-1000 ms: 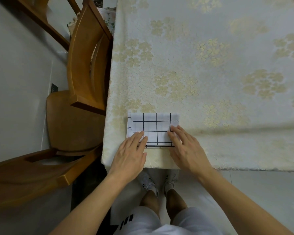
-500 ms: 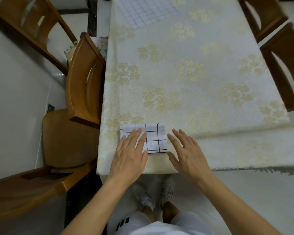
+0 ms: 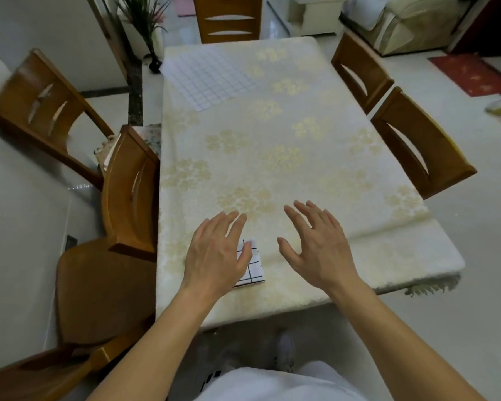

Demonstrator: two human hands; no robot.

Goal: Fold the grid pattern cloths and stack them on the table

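Neither hand grasps anything: the left hand [image 3: 217,253] is spread flat, fingers straight, in front of most of the folded grid cloth [image 3: 250,266], and whether it touches the cloth cannot be told; the right hand [image 3: 315,244] is open with fingers splayed, just right of that cloth and apart from it. The folded grid cloth lies on the table [image 3: 301,157] near its front-left edge; a second, unfolded grid cloth [image 3: 209,78] lies flat at the table's far-left corner, well apart from the folded one; wooden chairs [image 3: 130,189] stand round the table.
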